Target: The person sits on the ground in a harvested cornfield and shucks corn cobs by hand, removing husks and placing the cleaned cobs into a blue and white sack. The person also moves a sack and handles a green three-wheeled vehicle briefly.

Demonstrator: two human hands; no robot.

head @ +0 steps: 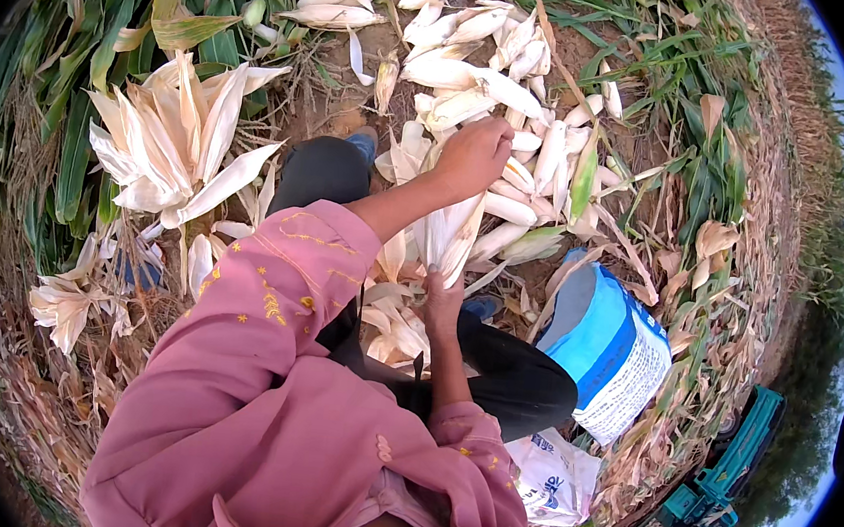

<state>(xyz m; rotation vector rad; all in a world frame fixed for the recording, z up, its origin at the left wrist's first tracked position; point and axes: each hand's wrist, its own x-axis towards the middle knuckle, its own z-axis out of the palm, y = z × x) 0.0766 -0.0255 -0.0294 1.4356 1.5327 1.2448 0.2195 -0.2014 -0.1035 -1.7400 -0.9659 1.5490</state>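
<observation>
My right hand (445,296) grips the lower end of a corn ear in pale dry husk (448,239), held upright between my bent legs. My left hand (476,155) is curled above this ear's upper part, its forearm crossing over the husk. Whether its fingers pinch anything is hidden from this side. Just beyond and to the right of my left hand lies a heap of corn ears (552,154), most still in whitish husks. A strip of yellow kernels (519,174) shows on one ear beside that hand. Loose peeled husks (394,329) lie between my legs.
Splayed dry husks (169,136) stand at the left before green corn leaves (78,150). An open blue-and-white sack (613,355) leans by my right knee, with a printed white bag (554,478) behind it. Farther right stands a teal three-wheeled cargo vehicle (712,477).
</observation>
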